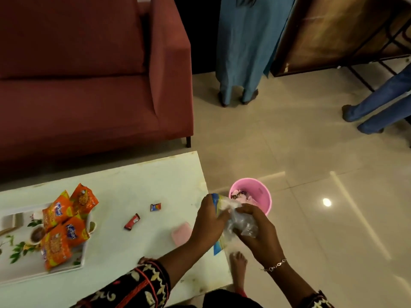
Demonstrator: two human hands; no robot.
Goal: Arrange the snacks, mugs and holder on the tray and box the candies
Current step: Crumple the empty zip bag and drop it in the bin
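A clear and blue plastic wrapper (235,221) is crumpled between my left hand (209,221) and my right hand (258,236), just past the table's right edge. Both hands grip it above the floor, close to a pink bin (260,194). Several orange snack packets (64,225) lie piled on a floral tray (80,261) at the left. Two loose candies rest on the white table (133,192): a red one (131,221) and a small blue and red one (155,206). A pink box (181,232) sits near my left wrist.
A dark red sofa (89,85) stands behind the table. The pink bin on the tiled floor holds crumpled wrappers. Two other people stand at the back, one in blue clothing (242,63), another's jeans (378,107) at the right. My bare foot (238,267) is beside the table.
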